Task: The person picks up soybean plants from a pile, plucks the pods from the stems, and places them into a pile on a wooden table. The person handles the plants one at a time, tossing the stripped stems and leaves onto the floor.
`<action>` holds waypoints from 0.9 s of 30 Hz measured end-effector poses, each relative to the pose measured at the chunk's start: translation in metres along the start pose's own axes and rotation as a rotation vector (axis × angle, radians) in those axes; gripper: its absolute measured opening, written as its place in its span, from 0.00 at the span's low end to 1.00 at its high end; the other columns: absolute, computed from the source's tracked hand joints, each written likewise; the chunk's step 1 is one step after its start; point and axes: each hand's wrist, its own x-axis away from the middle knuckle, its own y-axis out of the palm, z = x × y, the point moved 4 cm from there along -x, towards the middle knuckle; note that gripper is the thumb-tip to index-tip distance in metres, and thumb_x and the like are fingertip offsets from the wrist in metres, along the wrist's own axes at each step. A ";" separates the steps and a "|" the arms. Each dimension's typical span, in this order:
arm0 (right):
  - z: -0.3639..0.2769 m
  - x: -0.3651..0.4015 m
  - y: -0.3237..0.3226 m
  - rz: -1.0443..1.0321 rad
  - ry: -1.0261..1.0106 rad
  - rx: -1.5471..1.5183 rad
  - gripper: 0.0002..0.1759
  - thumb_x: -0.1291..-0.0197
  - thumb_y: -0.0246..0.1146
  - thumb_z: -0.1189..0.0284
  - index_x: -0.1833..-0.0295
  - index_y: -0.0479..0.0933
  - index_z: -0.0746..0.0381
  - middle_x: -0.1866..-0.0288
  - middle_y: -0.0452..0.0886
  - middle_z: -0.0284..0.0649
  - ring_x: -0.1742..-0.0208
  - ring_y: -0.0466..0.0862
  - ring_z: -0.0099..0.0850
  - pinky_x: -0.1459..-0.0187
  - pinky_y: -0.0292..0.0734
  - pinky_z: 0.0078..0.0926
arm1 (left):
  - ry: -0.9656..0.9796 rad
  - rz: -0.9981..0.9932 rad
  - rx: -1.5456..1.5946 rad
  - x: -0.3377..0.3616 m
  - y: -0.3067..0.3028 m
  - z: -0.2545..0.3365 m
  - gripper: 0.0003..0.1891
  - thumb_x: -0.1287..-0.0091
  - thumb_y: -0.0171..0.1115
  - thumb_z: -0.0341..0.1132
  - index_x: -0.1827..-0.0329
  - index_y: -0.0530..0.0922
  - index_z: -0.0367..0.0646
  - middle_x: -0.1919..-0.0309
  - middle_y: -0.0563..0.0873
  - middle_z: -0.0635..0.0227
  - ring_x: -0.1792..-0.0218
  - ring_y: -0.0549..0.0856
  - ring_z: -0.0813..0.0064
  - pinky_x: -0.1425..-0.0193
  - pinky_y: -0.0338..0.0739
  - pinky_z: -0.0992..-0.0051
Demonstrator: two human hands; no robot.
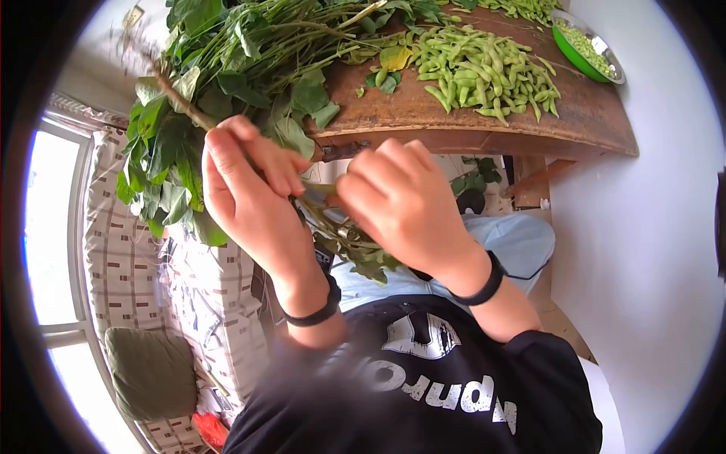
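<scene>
My left hand (249, 197) is closed around a leafy soybean stalk (178, 98), whose woody stem runs up to the left, with leaves hanging around my fingers. My right hand (404, 204) is closed on the lower part of the same stalk, just right of the left hand; what its fingertips pinch is hidden. Some foliage (363, 257) dangles below both hands over my lap. Both wrists wear black bands. Beyond the hands, a heap of picked green pods (484, 68) lies on a brown wooden table (469, 125).
More leafy stalks (280, 38) are piled on the table's left part. A green bowl (563, 39) with pods stands at the far right corner. A patterned sofa (128, 250) with a green cushion (147, 371) is on the left, by a window (49, 227).
</scene>
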 end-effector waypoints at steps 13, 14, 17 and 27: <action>0.030 0.064 -0.197 0.679 -0.168 0.435 0.13 0.27 0.52 0.67 0.53 0.78 0.64 0.55 0.82 0.40 0.53 0.80 0.32 0.49 0.75 0.34 | 0.098 0.029 0.390 -0.039 -0.026 0.003 0.14 0.20 0.42 0.37 0.66 0.69 0.44 0.86 0.63 0.80 0.87 0.57 0.88 0.83 0.52 0.84; 0.056 0.030 -0.178 0.556 0.095 0.449 0.13 0.28 0.54 0.67 0.49 0.77 0.65 0.59 0.82 0.41 0.58 0.80 0.31 0.55 0.74 0.31 | 0.105 -0.021 0.468 -0.037 -0.022 0.002 0.14 0.20 0.42 0.38 0.65 0.69 0.44 0.86 0.63 0.79 0.87 0.57 0.88 0.84 0.53 0.84; 0.075 -0.015 -0.113 0.135 0.454 0.305 0.18 0.32 0.62 0.62 0.44 0.76 0.63 0.71 0.81 0.41 0.76 0.77 0.30 0.73 0.71 0.28 | 0.073 -0.051 0.512 -0.024 -0.019 0.009 0.15 0.19 0.41 0.40 0.65 0.68 0.44 0.87 0.63 0.78 0.89 0.56 0.86 0.86 0.53 0.82; -0.007 0.016 -0.009 -0.143 -0.178 -0.005 0.13 0.47 0.70 0.65 0.63 0.76 0.60 0.70 0.75 0.36 0.70 0.78 0.33 0.68 0.74 0.31 | -0.007 -0.019 0.343 -0.015 -0.014 0.015 0.18 0.19 0.40 0.42 0.67 0.68 0.44 0.90 0.60 0.77 0.91 0.56 0.86 0.88 0.49 0.81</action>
